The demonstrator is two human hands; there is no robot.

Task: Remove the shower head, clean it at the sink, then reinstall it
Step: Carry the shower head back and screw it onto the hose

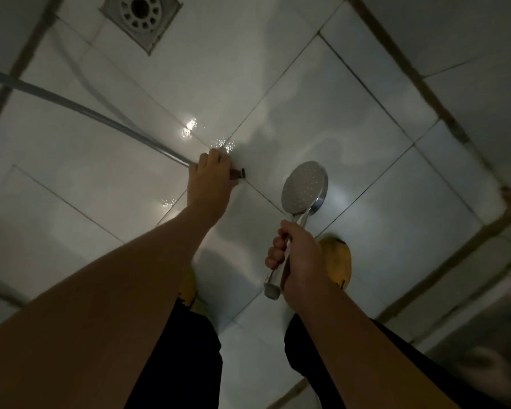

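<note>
Head view, looking down at a wet tiled floor [351,119].

1. Shower head [304,187]: round chrome head with a straight handle, detached from the hose. Spray face turned up and toward the camera, nozzle dots visible. Handle runs down and left through the right hand; its threaded end sticks out below the hand, bare. Held above the floor, between the two arms, well apart from the hose end.

2. Right hand [298,258]: grip closed round the handle of the shower head, fingers curled over the left side of it, back of the hand toward the camera.

3. Hose [80,109]: grey metal hose, entering from the left edge and running in a shallow curve down and right to the left hand. Its dark end fitting [241,172] juts out just past the fingers on the right.

4. Left hand [213,175]: arm stretched forward, grip closed round the hose just behind the end fitting.

5. Drain [142,16]: square metal floor grate with a round centre, at the top left, set in the tiles, well apart from both hands.

6. Slippers [337,261]: yellow; one shows beside and behind the right hand, the other is mostly hidden under the left forearm.

7. Trousers [189,349]: dark, at the bottom of the view between the arms.

8. Floor detail: pale tiles with dark grout lines, bright wet glints near the left hand.
</note>
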